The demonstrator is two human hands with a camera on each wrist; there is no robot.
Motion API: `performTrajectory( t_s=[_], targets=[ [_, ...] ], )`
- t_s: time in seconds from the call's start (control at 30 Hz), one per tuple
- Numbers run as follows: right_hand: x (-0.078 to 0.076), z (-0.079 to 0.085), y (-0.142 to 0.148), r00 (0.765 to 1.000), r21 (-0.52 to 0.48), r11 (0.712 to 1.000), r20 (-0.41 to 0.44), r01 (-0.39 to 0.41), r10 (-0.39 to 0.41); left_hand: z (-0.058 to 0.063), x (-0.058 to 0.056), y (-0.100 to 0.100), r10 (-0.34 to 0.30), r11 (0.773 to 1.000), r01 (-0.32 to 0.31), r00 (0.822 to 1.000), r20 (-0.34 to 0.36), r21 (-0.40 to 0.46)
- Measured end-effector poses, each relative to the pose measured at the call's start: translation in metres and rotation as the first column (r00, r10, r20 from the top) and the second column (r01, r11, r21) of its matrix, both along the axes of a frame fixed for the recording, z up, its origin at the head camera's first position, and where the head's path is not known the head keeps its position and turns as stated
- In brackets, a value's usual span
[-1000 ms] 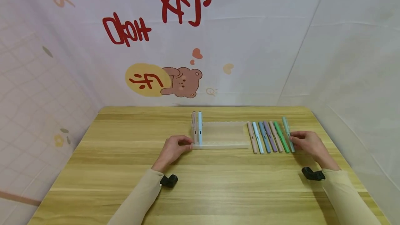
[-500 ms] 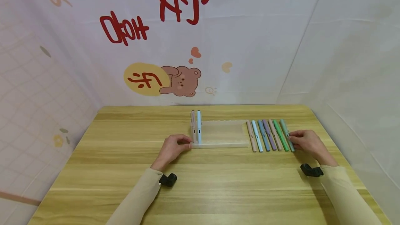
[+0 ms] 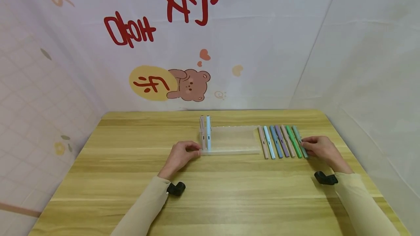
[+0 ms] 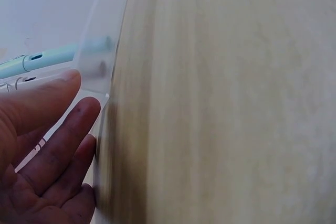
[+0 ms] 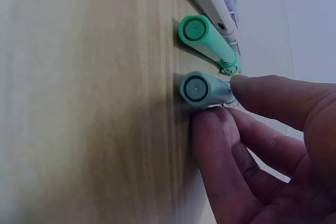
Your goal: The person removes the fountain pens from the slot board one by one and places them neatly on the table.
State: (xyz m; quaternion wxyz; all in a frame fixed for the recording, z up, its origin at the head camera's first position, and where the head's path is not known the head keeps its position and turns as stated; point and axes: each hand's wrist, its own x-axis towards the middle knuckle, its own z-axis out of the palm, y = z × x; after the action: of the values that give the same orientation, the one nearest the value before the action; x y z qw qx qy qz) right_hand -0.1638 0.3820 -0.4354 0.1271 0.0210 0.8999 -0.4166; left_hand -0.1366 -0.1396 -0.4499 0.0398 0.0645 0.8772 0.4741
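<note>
My left hand (image 3: 180, 157) holds the left front corner of a clear plastic pen tray (image 3: 233, 152), thumb and index finger at its edge. Two capped pens, a mauve one (image 3: 202, 134) and a light blue one (image 3: 208, 134), stand side by side at the tray's left end. On the right, my right hand (image 3: 321, 150) pinches a grey-green pen (image 5: 210, 88) between thumb and fingers. That pen lies on the table beside a bright green pen (image 5: 212, 43), a small gap between their ends. The grey-green pen's middle is partly hidden by my fingertips.
Left of the green pen lie a beige pen (image 3: 288, 141), a purple pen (image 3: 282, 142), a blue pen (image 3: 276, 143), a pale blue pen (image 3: 269, 143) and a brownish pen (image 3: 263, 143), close to the tray's right end. A printed cloth (image 3: 262, 46) hangs behind the wooden table (image 3: 242, 199).
The grey-green pen has slid slightly toward me and left, with my right hand on it, so its far end is now level with the green pen's. My left hand stays at the tray corner.
</note>
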Motion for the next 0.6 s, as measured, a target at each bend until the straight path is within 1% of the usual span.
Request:
performTrajectory(
  t_s=[0.13, 0.27, 0.33, 0.4, 0.5, 0.6],
  targets=[
    [0.003, -0.003, 0.001, 1.000, 0.010, 1.000, -0.016, 0.009, -0.009, 0.001, 0.000, -0.001, 0.002, 1.000, -0.002, 1.000, 0.001, -0.005],
    [0.008, -0.001, 0.000, 0.998, 0.063, 0.998, -0.059, 0.016, -0.013, 0.001, 0.001, -0.004, 0.012, 1.000, -0.012, 1.000, 0.007, -0.005],
    [0.012, 0.002, -0.001, 0.996, 0.089, 0.996, -0.082, 0.032, -0.025, 0.001, 0.000, -0.004, 0.013, 1.000, -0.013, 1.000, 0.012, 0.002],
    [0.016, 0.005, -0.003, 0.992, 0.084, 0.994, -0.111, 0.065, -0.055, 0.002, -0.001, -0.005, 0.012, 1.000, -0.012, 1.000, 0.003, 0.008],
    [0.024, 0.008, -0.010, 0.978, 0.051, 0.994, -0.190, 0.099, -0.087, 0.001, -0.002, -0.004, 0.009, 1.000, -0.009, 1.000, 0.002, 0.008],
    [0.032, 0.013, -0.024, 0.953, 0.011, 0.994, -0.286, 0.111, -0.103, -0.001, -0.001, -0.003, -0.002, 1.000, 0.002, 1.000, 0.008, 0.001]
  ],
)
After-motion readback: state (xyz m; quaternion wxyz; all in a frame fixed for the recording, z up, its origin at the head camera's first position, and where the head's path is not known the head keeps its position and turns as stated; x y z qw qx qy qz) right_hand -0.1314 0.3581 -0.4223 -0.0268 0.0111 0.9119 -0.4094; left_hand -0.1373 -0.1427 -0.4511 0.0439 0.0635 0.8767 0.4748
